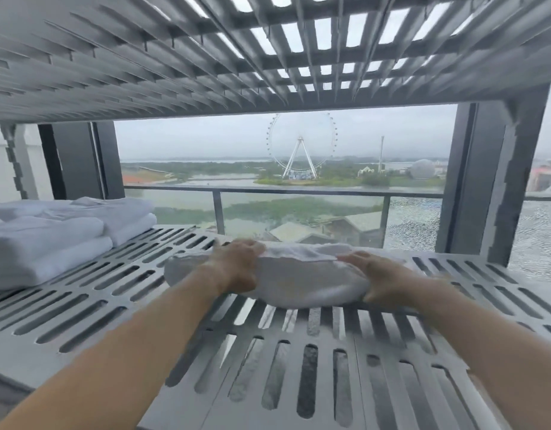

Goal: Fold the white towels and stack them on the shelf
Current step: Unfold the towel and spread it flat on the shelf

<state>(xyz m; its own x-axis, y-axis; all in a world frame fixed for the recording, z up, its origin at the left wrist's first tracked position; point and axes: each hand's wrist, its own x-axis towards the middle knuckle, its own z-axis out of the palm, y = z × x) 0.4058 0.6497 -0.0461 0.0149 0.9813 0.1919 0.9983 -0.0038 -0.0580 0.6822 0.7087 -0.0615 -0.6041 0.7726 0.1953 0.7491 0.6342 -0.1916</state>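
Observation:
A folded white towel (295,279) lies on the slotted grey shelf (119,308), towards its back middle. My left hand (237,265) grips the towel's left part, fingers curled over its top. My right hand (379,279) holds its right end, thumb low at the front and fingers over the top. Both forearms reach in from the bottom of the view. On the left of the same shelf sits a stack of folded white towels (50,240), apart from the one I hold.
Another slotted grey shelf (206,57) hangs close overhead. A thick grey upright (491,181) stands at the back right and a dark post (78,159) at the back left. Behind is a window with a railing (299,192) and an outdoor view.

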